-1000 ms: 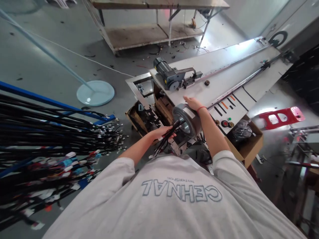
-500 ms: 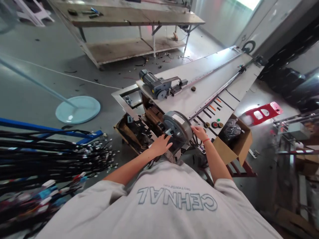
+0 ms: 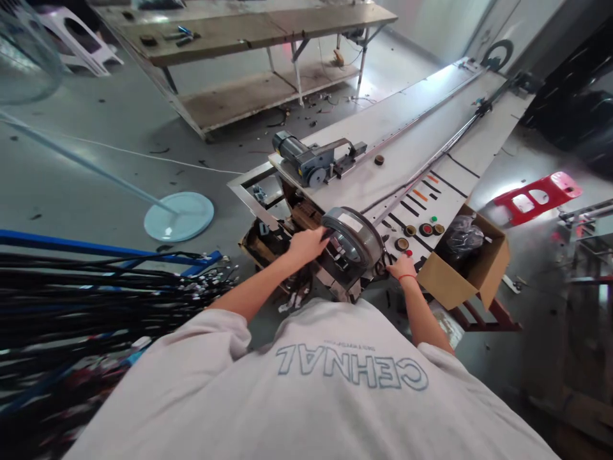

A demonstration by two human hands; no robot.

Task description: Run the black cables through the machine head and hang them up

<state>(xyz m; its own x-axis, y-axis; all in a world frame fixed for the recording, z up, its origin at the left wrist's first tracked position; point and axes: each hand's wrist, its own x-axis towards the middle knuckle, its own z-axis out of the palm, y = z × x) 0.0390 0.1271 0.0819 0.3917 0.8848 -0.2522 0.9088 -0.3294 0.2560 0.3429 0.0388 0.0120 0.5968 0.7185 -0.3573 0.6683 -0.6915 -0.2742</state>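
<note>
A round grey machine head (image 3: 357, 236) with a pale label on its rim stands at the near end of the long white bench (image 3: 349, 172). My left hand (image 3: 306, 247) is closed at its left side, fingers curled by a dark part; what they hold is hidden. To the right of the ring, my right hand (image 3: 401, 267) has its fingers drawn together beside a looped black cable (image 3: 383, 263). Whether the cable is between those fingers is too small to make out. Near the right hand lie tape rolls (image 3: 401, 244) and a red button (image 3: 408, 253).
A motor unit (image 3: 306, 160) sits on the bench's left edge. An open cardboard box (image 3: 447, 281) with a dark plastic bag stands at right, a red stool (image 3: 541, 198) beyond it. Bundled black cables (image 3: 119, 294) hang from a blue rack at left. A workbench (image 3: 268, 35) stands behind.
My left hand has gone from spread fingers to a closed grip at the ring's left side. My right hand has left the ring's rim and moved lower right, beside the cable. The view has shifted.
</note>
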